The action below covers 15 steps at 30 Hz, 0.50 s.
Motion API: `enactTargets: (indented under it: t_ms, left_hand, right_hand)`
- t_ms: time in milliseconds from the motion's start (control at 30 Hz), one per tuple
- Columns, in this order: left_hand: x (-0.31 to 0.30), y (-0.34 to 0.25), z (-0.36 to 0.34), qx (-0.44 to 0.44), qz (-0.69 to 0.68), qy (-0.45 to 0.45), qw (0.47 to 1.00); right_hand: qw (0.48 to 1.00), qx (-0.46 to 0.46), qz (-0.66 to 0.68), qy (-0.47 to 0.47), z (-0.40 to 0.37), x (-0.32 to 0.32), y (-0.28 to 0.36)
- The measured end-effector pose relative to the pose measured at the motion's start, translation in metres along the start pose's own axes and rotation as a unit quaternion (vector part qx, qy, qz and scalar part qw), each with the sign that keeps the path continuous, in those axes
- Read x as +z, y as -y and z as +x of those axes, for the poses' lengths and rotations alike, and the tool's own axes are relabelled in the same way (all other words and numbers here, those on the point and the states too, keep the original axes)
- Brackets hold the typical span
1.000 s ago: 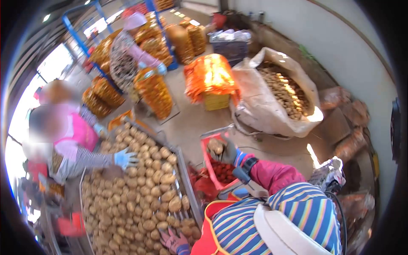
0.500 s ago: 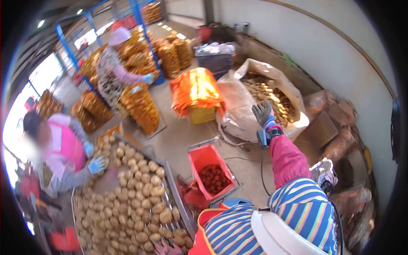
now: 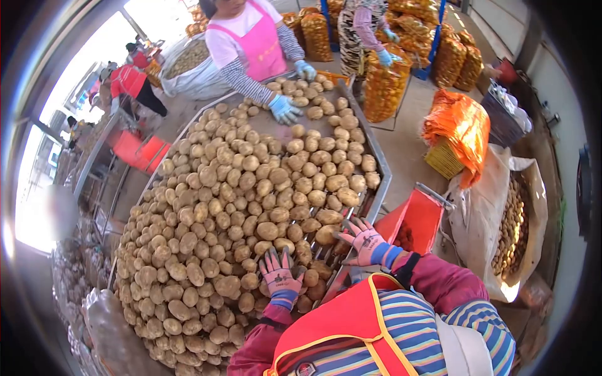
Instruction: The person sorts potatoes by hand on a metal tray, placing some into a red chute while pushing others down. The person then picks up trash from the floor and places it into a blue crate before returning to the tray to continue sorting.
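Note:
A heap of potatoes (image 3: 207, 207) covers most of a metal-rimmed sorting table (image 3: 378, 156). My left hand (image 3: 280, 276), in a pink and grey glove, lies on potatoes near the table's front with its fingers spread. By the right rim is my right hand (image 3: 365, 243), gloved alike, its fingers apart beside the nearest potatoes and slatted bars. Neither hand is closed round a potato. Just right of it stands a red bin (image 3: 419, 216) with dark reddish contents, partly hidden by my arm.
Across the table, a co-worker in a pink apron (image 3: 266, 50) has blue-gloved hands among potatoes. Another person stands by a filled orange net sack (image 3: 380, 91). Orange netting (image 3: 461, 128) drapes over a yellow crate (image 3: 443, 160). A large open white sack (image 3: 480, 207) holds more potatoes at right.
My view has swung left onto the table. My right hand has come from its outstretched position near the large sack to the table rim. My left hand now shows fully on the potatoes.

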<state>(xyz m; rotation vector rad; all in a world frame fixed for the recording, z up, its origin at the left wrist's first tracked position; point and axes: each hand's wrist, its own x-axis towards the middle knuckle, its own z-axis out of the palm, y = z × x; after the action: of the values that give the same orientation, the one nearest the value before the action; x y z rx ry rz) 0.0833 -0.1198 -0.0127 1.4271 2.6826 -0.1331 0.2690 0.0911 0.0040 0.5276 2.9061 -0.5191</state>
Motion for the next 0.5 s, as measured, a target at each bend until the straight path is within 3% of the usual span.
enactTargets:
  t_ms: [33,67,133,200,333,400,467,500]
  left_hand:
    - [-0.005,-0.002,0.003,-0.006,-0.008,0.018,1.000]
    - [-0.008,-0.002,0.007,-0.011,-0.016,0.036,0.999]
    - [-0.010,-0.005,0.021,-0.021,-0.031,0.057,0.998]
    - [-0.030,-0.016,0.042,-0.050,0.003,0.145,0.988]
    - [-0.038,-0.025,0.091,-0.101,-0.018,0.218,0.971]
    - [-0.029,-0.024,0.102,-0.082,-0.033,0.200,0.976]
    - [-0.015,-0.026,0.114,-0.004,-0.020,0.159,0.987]
    - [-0.008,-0.027,0.123,0.002,-0.022,0.205,0.979]
  right_hand:
    - [0.998,0.037,-0.006,0.055,0.010,0.005,0.002]
    - [0.998,0.030,-0.007,0.057,0.016,0.008,0.006]
    - [0.994,0.103,-0.027,0.041,0.031,0.011,0.010]
    - [0.982,0.140,-0.043,0.118,0.050,-0.001,0.019]
    - [0.981,0.180,0.039,0.064,0.091,0.020,0.007]
    - [0.975,0.200,0.085,0.045,0.107,0.020,-0.003]
    - [0.978,0.186,0.086,0.036,0.124,0.010,-0.008]
    - [0.983,0.157,0.091,-0.015,0.129,0.014,-0.017]
